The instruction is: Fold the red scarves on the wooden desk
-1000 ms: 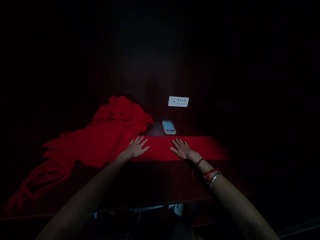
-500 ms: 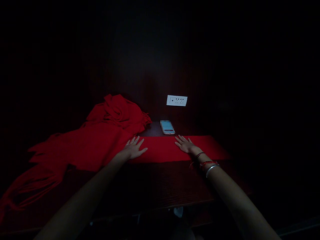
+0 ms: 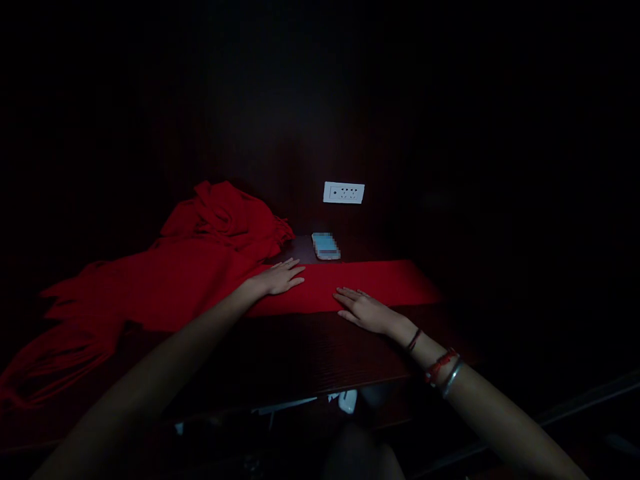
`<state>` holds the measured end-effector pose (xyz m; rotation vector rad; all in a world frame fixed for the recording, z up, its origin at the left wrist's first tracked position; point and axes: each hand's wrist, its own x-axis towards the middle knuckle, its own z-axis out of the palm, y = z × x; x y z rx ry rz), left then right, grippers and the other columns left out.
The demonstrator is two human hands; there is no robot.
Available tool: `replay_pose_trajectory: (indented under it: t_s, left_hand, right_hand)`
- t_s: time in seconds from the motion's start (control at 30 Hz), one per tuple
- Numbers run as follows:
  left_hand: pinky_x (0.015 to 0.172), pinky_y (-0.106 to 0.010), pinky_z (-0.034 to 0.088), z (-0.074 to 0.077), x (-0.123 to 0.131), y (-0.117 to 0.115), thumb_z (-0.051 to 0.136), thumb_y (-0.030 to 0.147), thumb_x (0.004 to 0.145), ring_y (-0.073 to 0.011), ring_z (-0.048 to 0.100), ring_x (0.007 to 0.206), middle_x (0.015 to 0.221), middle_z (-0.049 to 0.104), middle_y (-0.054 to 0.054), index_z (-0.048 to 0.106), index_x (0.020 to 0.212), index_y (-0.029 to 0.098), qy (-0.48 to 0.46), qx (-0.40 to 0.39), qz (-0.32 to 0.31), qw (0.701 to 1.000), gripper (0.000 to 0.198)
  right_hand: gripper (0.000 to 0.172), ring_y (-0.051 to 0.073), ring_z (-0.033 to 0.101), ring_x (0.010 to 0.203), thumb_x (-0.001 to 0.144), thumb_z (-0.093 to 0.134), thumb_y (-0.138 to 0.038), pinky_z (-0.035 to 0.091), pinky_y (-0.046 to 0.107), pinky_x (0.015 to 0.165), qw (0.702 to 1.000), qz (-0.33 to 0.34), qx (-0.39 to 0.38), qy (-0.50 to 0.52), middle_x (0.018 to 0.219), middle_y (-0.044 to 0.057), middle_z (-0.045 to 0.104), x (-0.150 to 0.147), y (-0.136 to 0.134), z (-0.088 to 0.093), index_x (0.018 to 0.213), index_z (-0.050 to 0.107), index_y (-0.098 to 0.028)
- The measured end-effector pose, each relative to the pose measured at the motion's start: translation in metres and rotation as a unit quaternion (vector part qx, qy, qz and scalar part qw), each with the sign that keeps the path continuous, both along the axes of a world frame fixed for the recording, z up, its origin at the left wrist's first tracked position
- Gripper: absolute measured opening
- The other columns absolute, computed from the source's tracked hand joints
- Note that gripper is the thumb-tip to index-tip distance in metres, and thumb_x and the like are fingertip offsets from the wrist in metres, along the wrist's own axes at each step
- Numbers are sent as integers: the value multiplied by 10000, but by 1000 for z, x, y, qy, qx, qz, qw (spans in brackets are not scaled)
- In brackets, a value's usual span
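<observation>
A red scarf [image 3: 385, 283] lies as a long flat strip across the dark tabletop, its left part spread wide with loose fringe at the lower left. My left hand [image 3: 281, 277] rests flat on the strip near its upper edge, fingers stretched to the right. Over the strip's near edge lies my right hand [image 3: 363, 310], palm down, with fingers pointing left. Both hands hold nothing. Red and dark cords and a silver bangle circle my right wrist and forearm.
Behind the scarf's left part sits a bunched heap of red fringed cloth [image 3: 225, 217]. A phone [image 3: 326, 247] lies just beyond the strip. On the dark back wall is a white socket plate [image 3: 344, 193]. The surroundings are very dark.
My left hand has slid toward the strip's far edge, and my right hand has drawn back to its near edge, turning leftward. The whole view has shifted slightly.
</observation>
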<state>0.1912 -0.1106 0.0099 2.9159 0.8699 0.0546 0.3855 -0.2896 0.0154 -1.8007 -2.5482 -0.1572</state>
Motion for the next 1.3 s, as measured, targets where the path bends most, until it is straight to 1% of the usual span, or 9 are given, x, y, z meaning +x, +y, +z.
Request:
replay_pose_trajectory:
  t_s: [0.13, 0.27, 0.47, 0.57, 0.63, 0.83, 1.1, 1.2, 1.3]
  left_hand:
    - [968, -399, 107, -5, 26, 5, 203, 519, 792, -230, 45, 1231, 1361, 75, -68, 167, 1287, 226, 46, -43, -6, 998, 576]
    - [960, -413, 102, -12, 27, 6, 198, 532, 781, -230, 58, 1231, 1364, 84, -57, 159, 1285, 255, 34, -34, 10, 999, 577]
    - [899, -403, 219, 4, 36, 22, 405, 515, 685, -267, 321, 1115, 1218, 396, -99, 415, 1158, 216, -42, -75, 54, 995, 560]
    - [773, -343, 340, 13, 47, 40, 511, 452, 606, -264, 477, 920, 968, 563, -100, 562, 922, 147, -43, -135, 81, 987, 443]
    - [663, -290, 380, 18, 51, 50, 538, 437, 570, -223, 529, 765, 796, 602, -63, 584, 762, 146, -33, -178, 78, 980, 351]
    - [538, -234, 369, 24, 35, 67, 589, 403, 491, -137, 499, 566, 612, 579, 1, 553, 623, 172, -42, -272, 76, 958, 269]
    - [479, -204, 301, 17, 17, 73, 584, 444, 510, -97, 406, 495, 505, 475, 35, 539, 619, 174, -75, -274, 78, 956, 295]
    - [501, -198, 303, 14, 27, 68, 566, 463, 533, -102, 419, 540, 553, 493, 28, 548, 651, 168, -90, -270, 61, 957, 319]
    - [543, -193, 319, 10, 51, 60, 538, 474, 562, -110, 443, 612, 651, 527, 20, 547, 746, 164, -118, -269, 39, 955, 361]
  right_hand:
    - [347, 172, 450, 1037, 828, 302, -127, 368, 303, 840, 995, 16, 44, -86, 1148, 139, 468, 12, -7, 2, 1160, 402, -125]
    - [325, 169, 521, 916, 809, 350, -97, 411, 281, 748, 987, 27, 69, -141, 1035, 131, 533, 10, -5, 5, 1128, 406, -123]
    - [220, 173, 523, 828, 821, 345, -130, 403, 285, 682, 985, 37, 95, -139, 904, 107, 562, -16, 8, 5, 987, 490, -128]
    - [204, 180, 508, 810, 823, 330, -125, 393, 287, 661, 986, 20, 103, -132, 864, 96, 554, -21, 8, 6, 887, 523, -126]
    - [214, 174, 504, 798, 828, 315, -131, 390, 273, 646, 987, -7, 101, -121, 862, 92, 547, -18, 5, 8, 879, 523, -132]
    - [239, 151, 513, 736, 843, 282, -188, 383, 242, 582, 987, -92, 106, -74, 878, 65, 526, -6, -7, 13, 990, 470, -184]
    - [206, 174, 498, 782, 829, 306, -146, 397, 268, 607, 990, 1, 94, -106, 869, 96, 522, -33, 4, 7, 927, 488, -141]
    - [208, 177, 514, 789, 819, 317, -124, 403, 263, 607, 988, -69, 96, -95, 880, 115, 526, -27, 4, 10, 965, 465, -130]
    - [220, 183, 536, 787, 809, 324, -111, 408, 260, 609, 984, -137, 75, -91, 880, 125, 540, -15, -1, 13, 982, 458, -134]
